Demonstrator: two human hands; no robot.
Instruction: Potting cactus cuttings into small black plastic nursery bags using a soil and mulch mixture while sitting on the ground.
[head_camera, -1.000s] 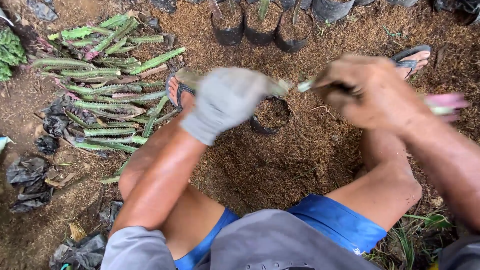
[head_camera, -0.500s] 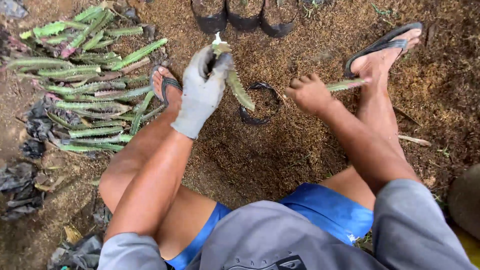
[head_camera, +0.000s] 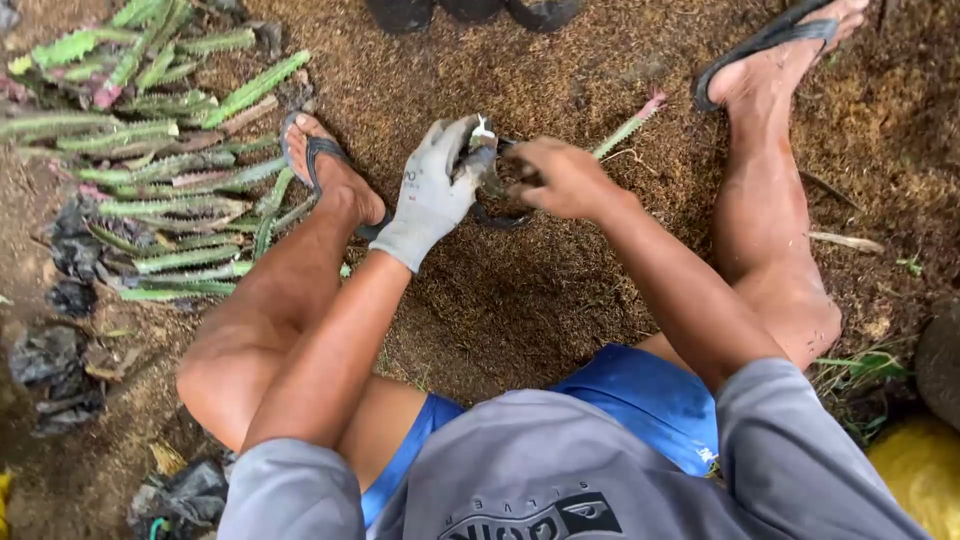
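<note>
My left hand (head_camera: 437, 188), in a grey work glove, is closed round a green cactus cutting (head_camera: 483, 131). The cutting stands upright in a small black pot (head_camera: 497, 218) on the brown soil, and only its pale cut top shows. My bare right hand (head_camera: 560, 178) rests at the pot's right rim, touching the gloved hand. It grips a second thin green cutting with a pink tip (head_camera: 628, 126) that sticks out up and to the right. The hands hide most of the pot.
A pile of green cactus cuttings (head_camera: 165, 170) lies at the left beside my sandalled left foot (head_camera: 335, 180). My right foot (head_camera: 775, 60) is at the upper right. Black pots (head_camera: 470, 12) stand at the top edge, crumpled black bags (head_camera: 60, 370) lie at the left, and something yellow (head_camera: 915, 475) sits at the bottom right.
My gloved left hand has brought its cutting down from in front of me into the black pot. My right hand has moved left to the pot, carrying the thin cutting.
</note>
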